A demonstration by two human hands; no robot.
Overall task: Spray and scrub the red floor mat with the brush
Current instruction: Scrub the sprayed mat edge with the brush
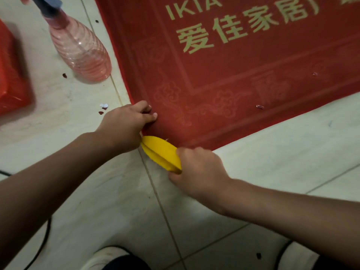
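Red mat (pixel 233 75) is just pinched at its near corner by the left hand (pixel 127 122), right hand (pixel 197 170) gripping the brush (pixel 160 151), so hard strokes could bunch it.

the floor mat (pixel 243 78) lies beyond both hands, its corner between them; the spray bottle (pixel 79 47) stands on the floor beyond the left hand (pixel 124 125).

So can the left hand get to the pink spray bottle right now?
Probably yes. Only bare tiled floor lies between the left hand and the spray bottle, which stands beside the red mat. But that hand is pinching the mat's corner, so it would have to let go first.
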